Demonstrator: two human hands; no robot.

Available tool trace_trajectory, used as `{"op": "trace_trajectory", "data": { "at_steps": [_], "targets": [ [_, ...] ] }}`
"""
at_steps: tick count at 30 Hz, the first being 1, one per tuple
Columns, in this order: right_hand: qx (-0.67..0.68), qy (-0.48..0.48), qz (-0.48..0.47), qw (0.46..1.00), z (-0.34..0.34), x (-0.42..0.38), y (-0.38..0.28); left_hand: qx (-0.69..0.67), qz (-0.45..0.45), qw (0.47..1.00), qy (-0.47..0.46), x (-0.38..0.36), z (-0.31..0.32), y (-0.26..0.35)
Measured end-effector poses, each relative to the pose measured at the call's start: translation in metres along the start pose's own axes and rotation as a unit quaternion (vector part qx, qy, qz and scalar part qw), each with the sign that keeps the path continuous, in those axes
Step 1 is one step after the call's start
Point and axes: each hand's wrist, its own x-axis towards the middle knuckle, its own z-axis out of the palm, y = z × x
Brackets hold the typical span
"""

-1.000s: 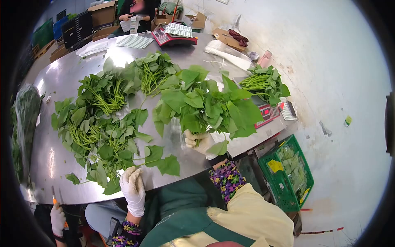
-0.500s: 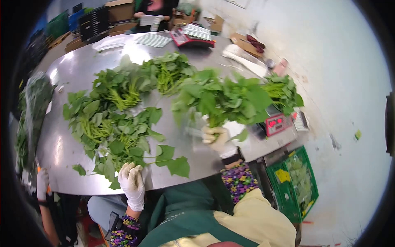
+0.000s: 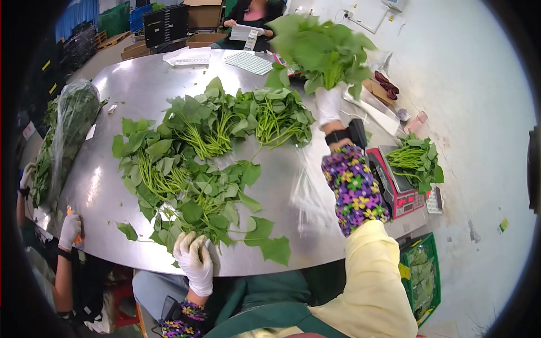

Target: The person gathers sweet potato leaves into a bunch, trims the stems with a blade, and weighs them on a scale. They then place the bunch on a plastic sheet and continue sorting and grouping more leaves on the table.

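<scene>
My gloved right hand (image 3: 329, 105) is raised over the far right of the metal table, closed around the stems of a bunch of leafy greens (image 3: 327, 50) with broad leaves. Near the table's front edge, the fingers of my gloved left hand (image 3: 194, 262) curl onto the near end of a big pile of leafy greens (image 3: 160, 172). More bunches lie behind it, their pale green stems (image 3: 214, 138) turned toward me. On the right, another bunch (image 3: 414, 160) rests on the red digital scale (image 3: 407, 204), whose display is lit.
Clear plastic bags (image 3: 315, 197) lie on the metal table (image 3: 270, 225). A green crate (image 3: 431, 281) with bagged greens stands below right. At left, a co-worker's gloved hand (image 3: 70, 230) holds something orange beside a large bag of greens (image 3: 70, 129). Another person (image 3: 256, 19) holds paper at the back.
My right hand has carried its bunch away from me, up and to the far right. The bunch on the scale now shows fully. My left hand stays at the pile; the view has shifted.
</scene>
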Motion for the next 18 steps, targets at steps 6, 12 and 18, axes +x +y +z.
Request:
{"op": "trace_trajectory", "data": {
  "at_steps": [6,12,18],
  "targets": [
    [-0.256,0.012,0.144,0.956,0.1,-0.035,0.048,-0.012,-0.012,1.0,-0.006,0.0,0.0,-0.006],
    [-0.352,-0.149,0.232,0.895,0.123,-0.065,0.072,-0.023,-0.024,0.999,-0.014,-0.002,-0.001,-0.011],
    [-0.439,-0.253,0.119,0.854,0.1,-0.036,0.091,-0.043,-0.015,0.999,0.006,0.002,-0.001,-0.008]
  ]
}}
